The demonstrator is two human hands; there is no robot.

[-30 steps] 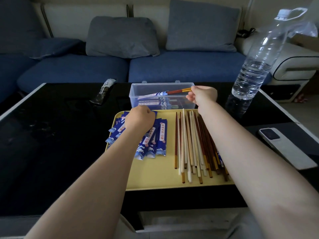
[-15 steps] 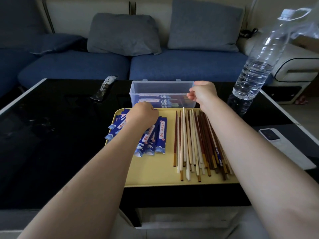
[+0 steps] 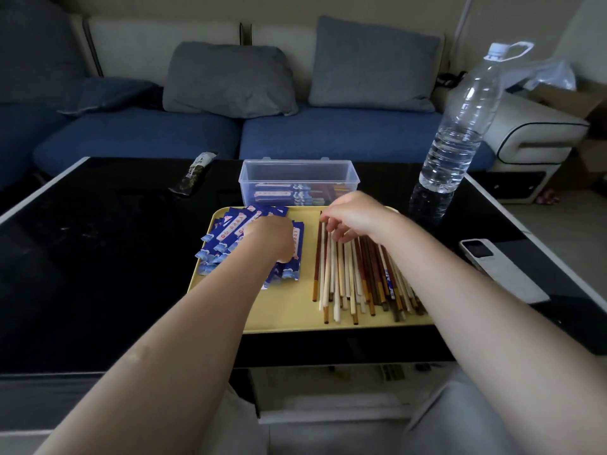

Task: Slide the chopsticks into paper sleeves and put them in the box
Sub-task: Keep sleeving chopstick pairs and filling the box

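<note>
The stiff, light chopsticks (image 3: 354,274), touched at their far ends by the loosely spread right hand (image 3: 356,216), are probably best pinched there, while thin, crushable paper sleeves (image 3: 230,234) are gripped by the curled left hand (image 3: 271,239).

Arms: both forearms bare, no sleeves showing.
Legs: light grey trousers (image 3: 460,418), bottom of frame.

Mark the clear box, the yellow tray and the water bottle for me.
clear box (image 3: 297,172): head view, front wall near the rim.
yellow tray (image 3: 289,315): head view, bare near part of its floor.
water bottle (image 3: 460,133): head view, middle of its body.
</note>
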